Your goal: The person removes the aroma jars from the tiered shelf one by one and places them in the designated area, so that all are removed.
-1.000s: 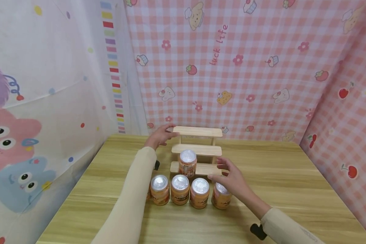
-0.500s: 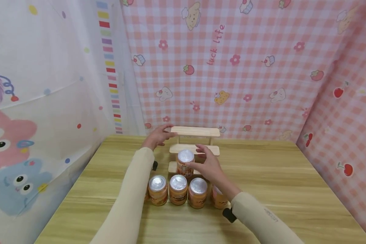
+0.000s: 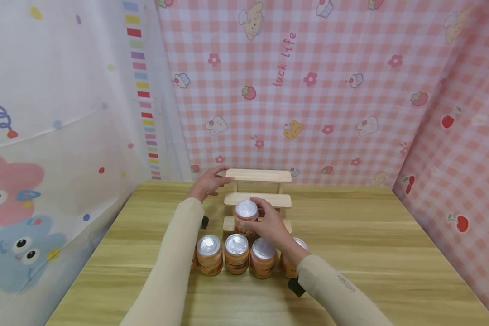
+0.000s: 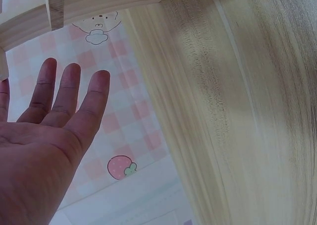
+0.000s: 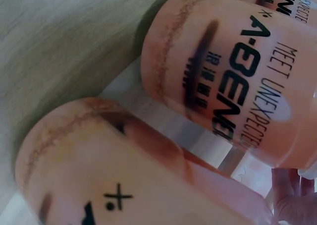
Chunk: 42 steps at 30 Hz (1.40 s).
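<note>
A small three-tier wooden shelf (image 3: 265, 175) stands at the back of the table. My left hand (image 3: 208, 183) pinches the left end of its top plank between thumb and index finger; its other fingers (image 4: 67, 91) stretch out free beside the shelf in the left wrist view. An orange can with a silver lid (image 3: 246, 208) stands upright at the lowest tier. My right hand (image 3: 270, 226) grips that can from the right, thumb in front and fingers behind. Close before the shelf, a row of matching cans (image 3: 237, 256) stands upright.
The rightmost can (image 3: 289, 265) is partly covered by my right forearm, and another at the left end by my left sleeve (image 3: 175, 249). Printed cloth (image 3: 301, 99) hangs behind and beside the wood-grain table (image 3: 371, 244).
My right hand has moved left from the shelf's right end to the can at the lowest tier and closed around it. The left hand stays on the top plank. The head view shifts slightly.
</note>
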Available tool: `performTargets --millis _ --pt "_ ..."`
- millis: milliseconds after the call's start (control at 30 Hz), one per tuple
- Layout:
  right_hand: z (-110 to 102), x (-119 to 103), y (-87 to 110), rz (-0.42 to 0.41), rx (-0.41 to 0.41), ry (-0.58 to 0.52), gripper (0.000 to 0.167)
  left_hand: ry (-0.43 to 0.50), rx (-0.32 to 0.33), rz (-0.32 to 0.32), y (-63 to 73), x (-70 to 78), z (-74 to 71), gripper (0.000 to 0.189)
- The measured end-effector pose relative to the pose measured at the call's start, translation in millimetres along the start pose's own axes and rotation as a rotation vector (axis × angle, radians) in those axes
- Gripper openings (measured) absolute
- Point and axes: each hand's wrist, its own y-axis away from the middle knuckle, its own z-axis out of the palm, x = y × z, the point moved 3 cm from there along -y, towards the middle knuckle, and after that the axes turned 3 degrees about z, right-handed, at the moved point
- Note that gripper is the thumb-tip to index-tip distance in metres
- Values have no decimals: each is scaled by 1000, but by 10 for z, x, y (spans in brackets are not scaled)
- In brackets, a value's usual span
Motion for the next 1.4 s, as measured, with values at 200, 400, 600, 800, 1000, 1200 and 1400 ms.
performTargets --millis 200,400,600,800,1000,1200,1400 --pt "-4 -19 -3 -18 15 1 73 -1 9 -4 -20 -23 -14 62" --pt "-136 -99 12 -52 61 5 69 3 5 10 -21 -7 -20 62" --pt "-396 -209 61 -56 89 28 68 -3 9 1 -22 -21 -29 61" --pt "-688 -246 121 -81 101 66 63 -7 2 0 -22 -38 -37 62" --pt "-928 -168 171 -86 135 100 66 -7 4 -2 -26 -45 -39 62" --pt "-1122 -114 243 -55 148 102 70 3 1 -7 -15 -26 -31 62" --pt "-1309 -29 349 -51 178 107 73 0 -1 -14 -4 1 -9 61"
